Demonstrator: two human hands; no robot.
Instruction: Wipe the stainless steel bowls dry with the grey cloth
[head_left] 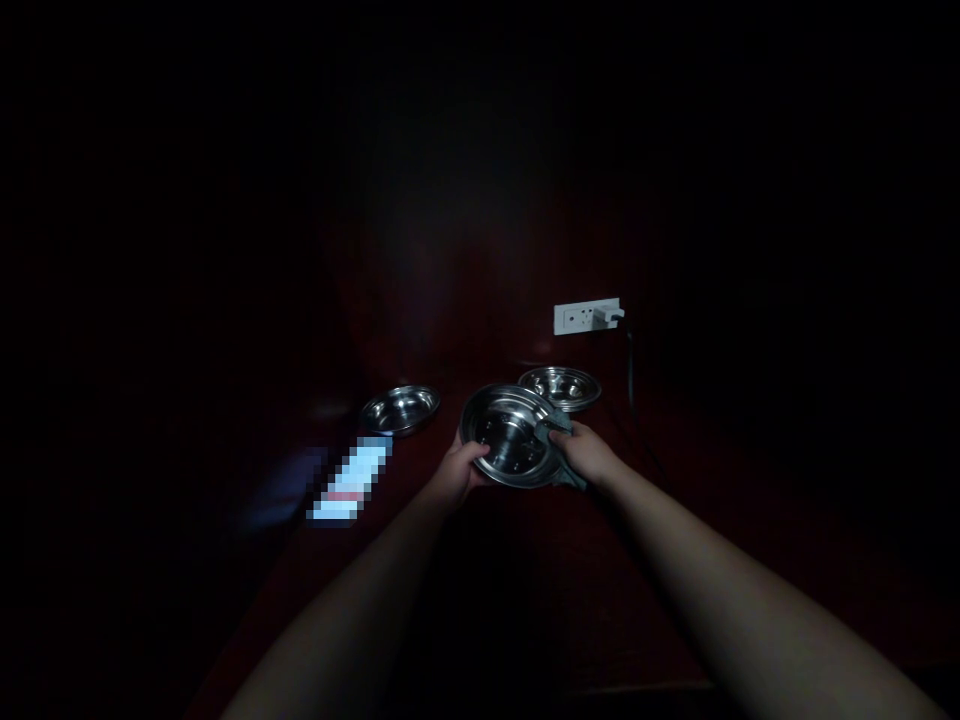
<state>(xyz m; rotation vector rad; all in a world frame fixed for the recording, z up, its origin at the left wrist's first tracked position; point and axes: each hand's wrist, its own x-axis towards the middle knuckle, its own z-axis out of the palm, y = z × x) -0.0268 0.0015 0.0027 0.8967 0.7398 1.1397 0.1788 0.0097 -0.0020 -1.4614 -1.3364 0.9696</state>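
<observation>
A shiny round steel bowl (510,440), tilted toward me, is held up between my two hands. My left hand (456,470) grips its left rim, thumb over the inside edge and fingers beneath. On the right side, my right hand (589,452) is closed on a grey-green cloth (553,428), which is pressed over the bowl's rim and hangs below it. Small bright spots, perhaps water drops, show on the bowl's inner surface. My right fingers are partly hidden by the cloth and bowl.
Behind to the left lies a steel dish (401,410); another steel dish (561,387) sits behind the held bowl. A lit, pixelated screen (351,482) lies at left on the dark red surface (600,600). A white socket panel (585,317) holds a plug with a cable (631,375).
</observation>
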